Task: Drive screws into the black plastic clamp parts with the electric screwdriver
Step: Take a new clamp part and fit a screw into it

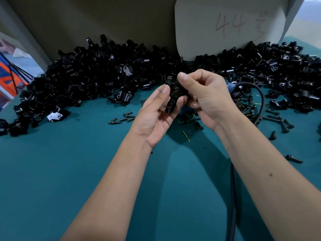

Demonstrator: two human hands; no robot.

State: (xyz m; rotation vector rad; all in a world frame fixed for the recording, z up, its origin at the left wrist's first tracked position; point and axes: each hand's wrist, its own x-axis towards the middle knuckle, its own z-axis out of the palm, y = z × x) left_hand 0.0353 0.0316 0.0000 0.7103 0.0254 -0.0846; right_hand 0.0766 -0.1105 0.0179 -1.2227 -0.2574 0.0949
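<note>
Over the teal tabletop (pixel 86 171), the left hand (pixel 154 117) cradles the clamp (pixel 173 98) upright while the right hand (pixel 206 96) pinches its top beside the upright screw (pixel 169 80); the screwdriver (pixel 232 86) lies behind, nearer the right.

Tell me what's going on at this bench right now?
A person holds one black clamp part in both hands above the green table. The left hand cradles it from below, and the right hand grips its upper side, with a screw standing out of the top. The electric screwdriver lies on the table behind the right hand, untouched. A large pile of clamp parts runs along the back, and loose screws are scattered on the table.
</note>
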